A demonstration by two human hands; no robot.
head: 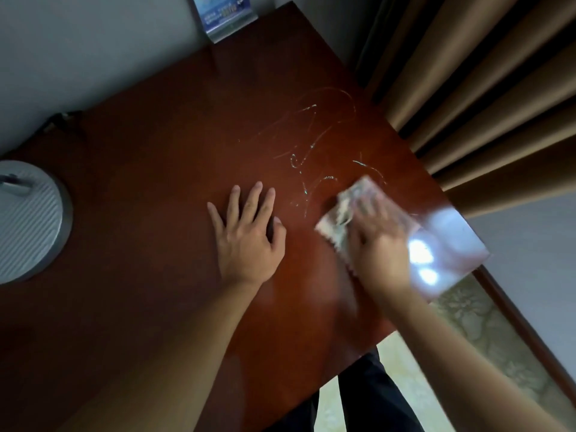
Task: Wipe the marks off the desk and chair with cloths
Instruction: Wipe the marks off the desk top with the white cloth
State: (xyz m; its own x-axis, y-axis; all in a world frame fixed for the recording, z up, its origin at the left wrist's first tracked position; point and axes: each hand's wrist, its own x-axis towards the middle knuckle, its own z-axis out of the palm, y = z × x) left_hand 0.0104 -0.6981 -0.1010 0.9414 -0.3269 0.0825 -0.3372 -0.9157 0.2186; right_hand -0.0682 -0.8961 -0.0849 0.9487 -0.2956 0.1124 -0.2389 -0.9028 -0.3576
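Note:
A dark red-brown desk [156, 188] fills most of the head view. Pale squiggly marks [311, 145] streak its right half. My right hand [377, 241] presses a light patterned cloth [339, 213] flat on the desk at the lower right end of the marks; both are motion-blurred. My left hand [249, 232] lies flat on the desk with fingers spread, just left of the marks, holding nothing. No chair is in view.
A round grey ribbed lamp base [28, 226] stands at the desk's left edge. A blue standing card [227, 17] sits at the far corner against the wall. Brown curtains [486, 88] hang right of the desk. Bright glare [420, 254] lies on the desk's right corner.

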